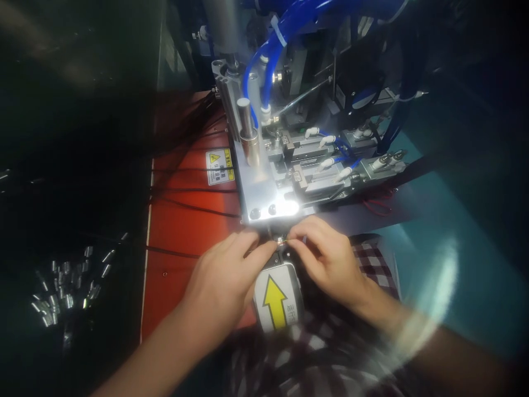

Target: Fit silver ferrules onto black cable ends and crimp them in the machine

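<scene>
At the front of a small machine, both hands meet over a tiny shiny part (281, 241) below the bright metal plate (260, 193). My left hand (225, 275) comes in from the left, fingers curled, its thumb tip against the left side of that part. What it grips, if anything, is hidden. From the other side, my right hand (330, 262) pinches a thin yellowish wire-like piece (286, 240) between thumb and index finger, its end at the shiny part. Just beneath the fingertips is a white panel (293, 281) with a yellow arrow (274, 300).
Blue air hoses (270, 69), a steel post (247, 121) and pneumatic cylinders (318, 184) rise behind the plate. Black cables (194, 207) cross the orange base (182, 231), which bears a warning label (220, 166). Small shiny metal pieces (61, 289) lie scattered at left.
</scene>
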A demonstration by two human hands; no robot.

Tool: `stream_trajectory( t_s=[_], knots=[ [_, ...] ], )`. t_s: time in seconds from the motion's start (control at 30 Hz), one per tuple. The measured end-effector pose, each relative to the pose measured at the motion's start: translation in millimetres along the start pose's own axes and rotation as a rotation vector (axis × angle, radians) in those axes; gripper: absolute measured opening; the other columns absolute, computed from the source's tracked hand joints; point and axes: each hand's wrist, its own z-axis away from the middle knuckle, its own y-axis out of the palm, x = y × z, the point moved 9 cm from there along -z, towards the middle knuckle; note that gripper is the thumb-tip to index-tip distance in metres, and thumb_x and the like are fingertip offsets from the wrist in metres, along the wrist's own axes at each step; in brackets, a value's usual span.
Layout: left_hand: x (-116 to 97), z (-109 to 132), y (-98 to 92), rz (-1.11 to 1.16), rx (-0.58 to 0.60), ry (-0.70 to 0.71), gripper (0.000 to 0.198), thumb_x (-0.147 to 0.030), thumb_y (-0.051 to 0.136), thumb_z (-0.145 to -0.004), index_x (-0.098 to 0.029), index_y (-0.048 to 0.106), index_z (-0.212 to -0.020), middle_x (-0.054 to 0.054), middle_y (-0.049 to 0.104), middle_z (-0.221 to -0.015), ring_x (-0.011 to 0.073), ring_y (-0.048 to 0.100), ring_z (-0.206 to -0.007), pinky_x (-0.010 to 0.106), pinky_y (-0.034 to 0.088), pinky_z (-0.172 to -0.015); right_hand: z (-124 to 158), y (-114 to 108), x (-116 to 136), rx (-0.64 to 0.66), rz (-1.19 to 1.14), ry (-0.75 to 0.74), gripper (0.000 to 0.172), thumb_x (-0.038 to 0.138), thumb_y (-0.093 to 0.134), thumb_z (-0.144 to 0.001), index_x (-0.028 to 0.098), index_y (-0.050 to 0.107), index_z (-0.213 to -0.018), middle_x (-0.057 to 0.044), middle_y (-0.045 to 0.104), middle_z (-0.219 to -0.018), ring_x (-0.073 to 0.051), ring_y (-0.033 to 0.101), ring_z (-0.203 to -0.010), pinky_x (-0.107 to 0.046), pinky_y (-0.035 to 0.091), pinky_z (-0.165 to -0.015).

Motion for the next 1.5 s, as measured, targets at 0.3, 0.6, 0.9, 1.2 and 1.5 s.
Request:
stream_trajectory(
  t_s=[0.3, 0.6, 0.9, 1.2, 1.5],
  knots=[
    [0, -2, -1.8, 0.046, 0.01, 0.001, 0.033, -0.012, 0.041, -0.088, -0.018, 0.065, -0.11, 0.008, 0.061, -0.086, 0.022, 0.059, -0.074, 0.03, 0.048, -0.057, 8, -10, -10, -0.09, -0.096, 0.105, 0.007, 0.015, 0.058, -0.086, 0.02, 0.063, -0.087, -0.003, 0.063, -0.082, -0.014, 0.056, -0.067, -0.026, 0.046, -0.058],
    [-1, -1, -3.1, 0.047, 0.001, 0.018, 0.034, -0.011, 0.04, -0.088, -0.016, 0.066, -0.109, 0.009, 0.062, -0.086, 0.0223, 0.059, -0.074, 0.031, 0.048, -0.056, 6, 5, -21, -0.01, -0.29, 0.293, 0.008, 0.02, 0.059, -0.085, 0.019, 0.062, -0.079, -0.001, 0.06, -0.074, -0.013, 0.053, -0.063, -0.026, 0.043, -0.057],
    [0, 1, -0.8, 0.049, 0.003, 0.02, 0.034, -0.01, 0.041, -0.086, -0.015, 0.067, -0.109, 0.011, 0.062, -0.086, 0.0235, 0.06, -0.073, 0.033, 0.051, -0.056, 5, 14, -29, 0.047, -0.408, 0.354, 0.009, 0.021, 0.056, -0.086, 0.018, 0.061, -0.079, 0.0, 0.057, -0.072, -0.013, 0.051, -0.064, -0.026, 0.042, -0.059],
    [0, 1, -1.4, 0.035, -0.016, 0.037, 0.035, -0.008, 0.042, -0.085, -0.014, 0.066, -0.11, 0.01, 0.061, -0.085, 0.0223, 0.059, -0.071, 0.031, 0.05, -0.054, 4, 17, -30, 0.067, -0.444, 0.371, 0.008, 0.021, 0.056, -0.085, 0.018, 0.06, -0.078, 0.0, 0.056, -0.073, -0.013, 0.05, -0.064, -0.026, 0.041, -0.059],
    [5, 8, 5.1, 0.034, -0.038, 0.026, 0.039, -0.007, 0.04, -0.085, -0.018, 0.062, -0.115, 0.009, 0.058, -0.092, 0.0206, 0.056, -0.076, 0.029, 0.048, -0.057, 3, 17, -30, 0.078, -0.445, 0.366, 0.009, 0.02, 0.055, -0.085, 0.018, 0.059, -0.077, 0.001, 0.052, -0.069, -0.013, 0.046, -0.061, -0.026, 0.039, -0.056]
  ],
)
